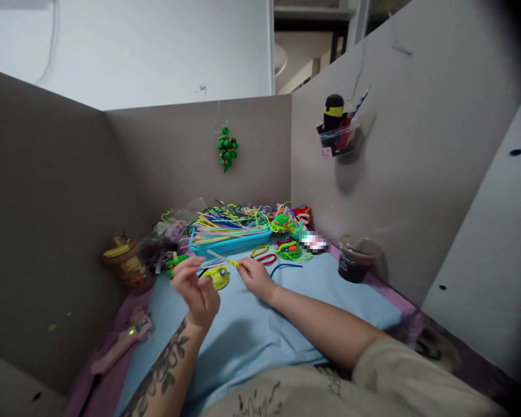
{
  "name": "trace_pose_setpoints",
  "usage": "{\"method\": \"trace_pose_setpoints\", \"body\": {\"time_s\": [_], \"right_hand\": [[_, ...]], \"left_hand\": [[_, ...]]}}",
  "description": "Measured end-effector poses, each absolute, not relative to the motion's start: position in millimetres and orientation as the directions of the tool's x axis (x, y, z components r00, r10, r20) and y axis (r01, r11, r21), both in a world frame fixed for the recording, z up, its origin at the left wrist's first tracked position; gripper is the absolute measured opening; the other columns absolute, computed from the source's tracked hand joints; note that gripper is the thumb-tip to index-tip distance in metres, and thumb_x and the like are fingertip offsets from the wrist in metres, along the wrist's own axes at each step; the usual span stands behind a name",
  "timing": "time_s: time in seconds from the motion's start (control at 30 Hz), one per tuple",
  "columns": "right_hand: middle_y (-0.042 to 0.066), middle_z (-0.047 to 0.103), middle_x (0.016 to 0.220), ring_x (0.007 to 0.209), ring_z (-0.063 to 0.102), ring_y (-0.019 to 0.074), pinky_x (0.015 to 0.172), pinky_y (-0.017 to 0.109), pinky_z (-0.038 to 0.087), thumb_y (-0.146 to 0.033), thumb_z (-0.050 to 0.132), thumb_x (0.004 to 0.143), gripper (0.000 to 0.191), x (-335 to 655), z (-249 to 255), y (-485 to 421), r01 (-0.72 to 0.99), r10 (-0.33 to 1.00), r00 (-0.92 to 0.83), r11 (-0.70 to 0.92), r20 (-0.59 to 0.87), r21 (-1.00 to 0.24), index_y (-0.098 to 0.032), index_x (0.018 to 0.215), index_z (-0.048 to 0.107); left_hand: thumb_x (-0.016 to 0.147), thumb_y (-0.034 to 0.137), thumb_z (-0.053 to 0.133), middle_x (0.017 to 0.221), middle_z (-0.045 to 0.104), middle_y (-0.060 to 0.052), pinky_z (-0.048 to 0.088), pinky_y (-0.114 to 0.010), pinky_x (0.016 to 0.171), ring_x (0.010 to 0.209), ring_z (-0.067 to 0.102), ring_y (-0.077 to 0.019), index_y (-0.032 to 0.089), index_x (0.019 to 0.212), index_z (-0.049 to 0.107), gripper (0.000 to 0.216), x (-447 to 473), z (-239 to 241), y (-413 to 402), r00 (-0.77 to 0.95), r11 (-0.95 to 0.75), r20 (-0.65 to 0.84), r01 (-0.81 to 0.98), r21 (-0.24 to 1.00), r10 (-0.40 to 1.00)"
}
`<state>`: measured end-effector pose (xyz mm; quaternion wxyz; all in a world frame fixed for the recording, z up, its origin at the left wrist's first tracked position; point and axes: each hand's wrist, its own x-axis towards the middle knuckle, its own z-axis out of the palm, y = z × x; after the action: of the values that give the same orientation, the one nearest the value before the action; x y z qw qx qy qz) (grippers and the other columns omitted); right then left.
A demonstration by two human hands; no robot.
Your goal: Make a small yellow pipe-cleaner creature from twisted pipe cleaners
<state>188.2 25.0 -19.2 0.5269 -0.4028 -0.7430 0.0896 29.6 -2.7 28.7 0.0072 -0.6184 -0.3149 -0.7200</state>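
Note:
My right hand (pixel 256 278) is closed, with thumb and fingers pinching a small twisted yellow pipe cleaner (pixel 233 263). A pale, straight stem (pixel 217 256) sticks out from it to the left. My left hand (pixel 195 292) is raised close by, its fingers loosely curled and apart from the thumb, with nothing visible between them. Behind and between the hands lies a yellow pipe-cleaner figure (pixel 217 278) with a round blue-and-white eye. A loose blue pipe cleaner (pixel 286 266) rests past my right wrist.
Scissors (pixel 264 255) with red and yellow handles lie before a blue tray (pixel 230 246) heaped with pipe cleaners. Green pipe-cleaner pieces (pixel 289 250) and a phone (pixel 314 242) are to its right. A dark cup (pixel 353 260) stands right; a pink glue gun (pixel 125 339) lies left.

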Motion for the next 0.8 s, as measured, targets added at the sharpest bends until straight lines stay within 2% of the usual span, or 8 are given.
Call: {"method": "trace_pose_setpoints", "body": {"time_s": [0.1,0.17,0.23,0.3,0.37,0.47,0.63,0.8], "right_hand": [[0.004,0.062,0.075,0.072,0.057,0.0154,0.067,0.026,0.043,-0.023,0.039,0.089,0.021,188.4,-17.5,23.3,0.45,0.704,-0.109,0.665,0.702,-0.596,-0.018,0.09,0.059],[0.003,0.062,0.073,0.069,0.058,0.0146,0.065,0.025,0.043,-0.024,0.039,0.09,0.022,187.6,-16.5,20.2,0.409,0.699,-0.164,0.691,0.696,-0.597,-0.018,0.094,0.059],[0.002,0.062,0.073,0.068,0.058,0.0142,0.065,0.025,0.043,-0.024,0.04,0.089,0.021,186.2,-16.1,16.9,0.382,0.687,-0.232,0.716,0.689,-0.585,-0.018,0.097,0.059],[0.003,0.063,0.074,0.068,0.058,0.0143,0.065,0.025,0.043,-0.024,0.041,0.088,0.021,184.9,-16.6,14.9,0.374,0.686,-0.254,0.72,0.682,-0.585,-0.018,0.099,0.058],[0.003,0.062,0.075,0.067,0.057,0.0139,0.063,0.024,0.042,-0.025,0.042,0.087,0.02,184.1,-18.1,14.7,0.369,0.704,-0.241,0.703,0.669,-0.607,-0.018,0.1,0.056],[0.0,0.06,0.07,0.061,0.055,0.0126,0.058,0.023,0.041,-0.027,0.045,0.087,0.015,184.0,-20.5,16.2,0.351,0.742,-0.214,0.665,0.635,-0.659,-0.019,0.095,0.053],[-0.002,0.055,0.065,0.056,0.051,0.0113,0.054,0.022,0.037,-0.027,0.05,0.083,0.009,185.7,-20.8,16.3,0.362,0.757,-0.185,0.645,0.627,-0.673,-0.019,0.08,0.049],[-0.001,0.057,0.069,0.061,0.053,0.0128,0.056,0.023,0.039,-0.028,0.051,0.082,0.009,189.5,-19.9,15.3,0.416,0.748,-0.217,0.652,0.627,-0.633,-0.019,0.084,0.048]], "left_hand": [[0.085,0.035,0.048,0.105,0.056,-0.011,0.04,-0.042,0.092,0.101,0.052,-0.022,0.017,0.107,0.053,0.029,26.0,10.1,13.2,-0.08,-0.678,0.794,0.474,0.562,0.602],[0.08,0.035,0.053,0.111,0.057,-0.011,0.035,-0.043,0.098,0.11,0.049,-0.0243,0.018,0.104,0.058,0.03,25.3,1.2,20.6,0.044,-0.652,0.718,0.461,0.602,0.694],[0.078,0.036,0.055,0.109,0.061,-0.009,0.035,-0.041,0.097,0.109,0.051,-0.0243,0.019,0.096,0.063,0.026,25.7,-3.0,23.4,0.09,-0.618,0.634,0.362,0.698,0.768],[0.077,0.039,0.057,0.102,0.065,-0.009,0.043,-0.037,0.088,0.098,0.058,-0.0231,0.017,0.084,0.065,0.024,27.4,-3.8,22.6,0.081,-0.521,0.516,0.187,0.833,0.853],[0.072,0.041,0.061,0.098,0.066,-0.01,0.047,-0.033,0.077,0.085,0.061,-0.0209,0.015,0.077,0.065,0.026,29.8,-3.3,20.4,0.064,-0.402,0.4,0.011,0.916,0.914],[0.066,0.039,0.068,0.096,0.066,-0.01,0.047,-0.029,0.067,0.073,0.06,-0.0166,0.013,0.075,0.066,0.028,32.6,-3.3,18.2,0.053,-0.273,0.281,-0.124,0.954,0.958],[0.063,0.037,0.072,0.091,0.067,-0.007,0.044,-0.024,0.062,0.066,0.056,-0.0126,0.014,0.073,0.07,0.026,33.2,-6.2,19.2,0.094,-0.19,0.201,-0.119,0.975,0.975],[0.059,0.04,0.074,0.063,0.063,-0.004,0.039,-0.023,0.054,0.057,0.052,-0.0122,0.012,0.064,0.07,0.029,32.1,-7.3,18.1,0.172,-0.077,0.086,-0.055,0.995,0.981]]}}
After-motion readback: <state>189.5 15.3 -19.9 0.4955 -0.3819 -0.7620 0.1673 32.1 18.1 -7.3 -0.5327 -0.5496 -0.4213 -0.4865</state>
